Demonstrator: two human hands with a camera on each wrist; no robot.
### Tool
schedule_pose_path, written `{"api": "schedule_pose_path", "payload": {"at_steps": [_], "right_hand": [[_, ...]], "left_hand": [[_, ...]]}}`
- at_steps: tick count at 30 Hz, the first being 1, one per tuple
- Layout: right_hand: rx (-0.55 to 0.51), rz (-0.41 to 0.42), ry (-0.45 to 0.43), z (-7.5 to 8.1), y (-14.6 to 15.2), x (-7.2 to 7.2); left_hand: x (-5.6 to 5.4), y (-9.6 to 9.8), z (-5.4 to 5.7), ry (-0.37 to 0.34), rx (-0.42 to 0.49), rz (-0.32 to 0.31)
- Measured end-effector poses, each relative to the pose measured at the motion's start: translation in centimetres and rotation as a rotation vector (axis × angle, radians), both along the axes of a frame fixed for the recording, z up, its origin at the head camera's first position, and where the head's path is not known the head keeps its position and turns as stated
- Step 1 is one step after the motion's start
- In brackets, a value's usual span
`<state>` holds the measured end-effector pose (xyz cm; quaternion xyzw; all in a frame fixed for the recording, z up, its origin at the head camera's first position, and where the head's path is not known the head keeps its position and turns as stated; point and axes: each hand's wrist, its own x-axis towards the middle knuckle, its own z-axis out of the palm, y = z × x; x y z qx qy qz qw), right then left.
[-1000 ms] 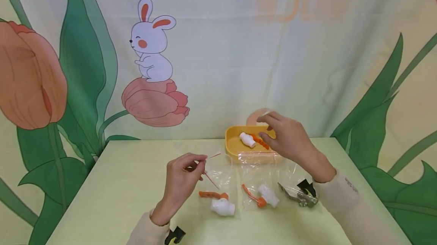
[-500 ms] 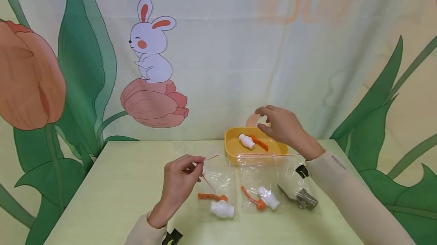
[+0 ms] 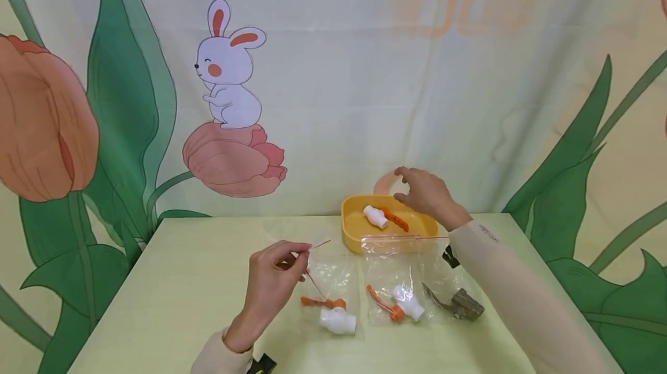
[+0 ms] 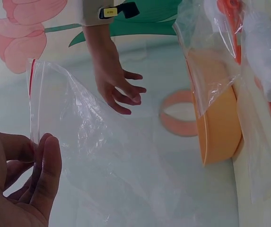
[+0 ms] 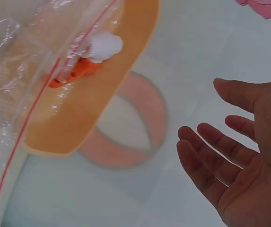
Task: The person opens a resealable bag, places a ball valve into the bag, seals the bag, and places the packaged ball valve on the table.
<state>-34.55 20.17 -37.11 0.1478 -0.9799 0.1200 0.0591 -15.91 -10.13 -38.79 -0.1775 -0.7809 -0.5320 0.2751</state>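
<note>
My left hand (image 3: 275, 272) pinches the top edge of a clear zip-lock bag (image 4: 90, 118) with a red seal line. The bag hangs upright from thumb and fingers, and nothing shows inside it in the left wrist view. My right hand (image 3: 427, 193) holds nothing and hovers over the back right of a yellow tray (image 3: 351, 241), fingers loosely bent and apart. Inside the tray lies a white ball valve (image 3: 375, 217) with an orange handle (image 3: 396, 220). Below the left hand, another white ball valve (image 3: 337, 321) with an orange handle lies bagged on the table.
Right of that, a second bagged valve (image 3: 408, 303) lies in a clear bag whose red-lined top leans over the tray's front. A third bag holds a dark grey part (image 3: 466, 305), beside my right sleeve (image 3: 521, 293). A printed curtain (image 3: 323, 102) hangs behind the table.
My right hand has shifted slightly left and back above the tray, uncovering more of its right side and the grey part. My left hand keeps its pinch almost in place.
</note>
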Motion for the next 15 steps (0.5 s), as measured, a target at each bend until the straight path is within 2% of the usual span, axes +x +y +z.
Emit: {"api": "schedule_pose_path", "payload": {"at_steps": [5, 15], "right_hand": [[0.002, -0.003, -0.065, -2.0, 0.5, -1.4], [0.05, -0.075, -0.294, -5.2, 1.1, -3.1]], "left_hand": [[-0.1, 0.2, -0.2, 0.012, 0.015, -0.019], [-0.3, 0.3, -0.5, -0.012, 0.0, -0.026]]}}
